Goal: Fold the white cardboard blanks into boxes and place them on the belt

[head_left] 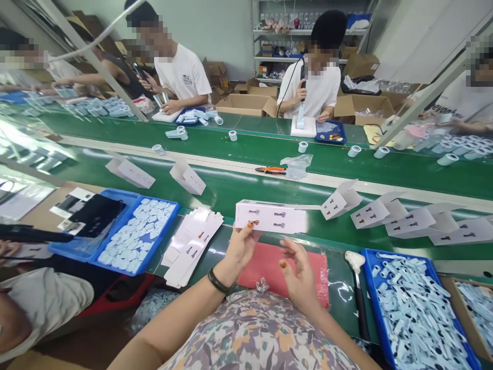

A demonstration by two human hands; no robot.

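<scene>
My left hand (242, 246) grips the lower left part of a white printed box (265, 217), with the thumb on its front face. The box shows small pictures of a handheld device and has a long flap reaching to the right. My right hand (298, 270) is just below the box's right side, fingers apart and holding nothing. Under both hands lies a red bubble-wrap sheet (269, 262). To the left, a stack of flat white printed cartons (192, 245) rests at the bench edge.
Open white boxes (341, 199) stand on the green belt (223, 187). Orange-handled pliers (271, 169) lie beyond. A blue tray (175, 205) of pale discs is left; a black-handled hammer (360, 298) and blue bin (370, 267) of pale parts are right. Several people sit opposite.
</scene>
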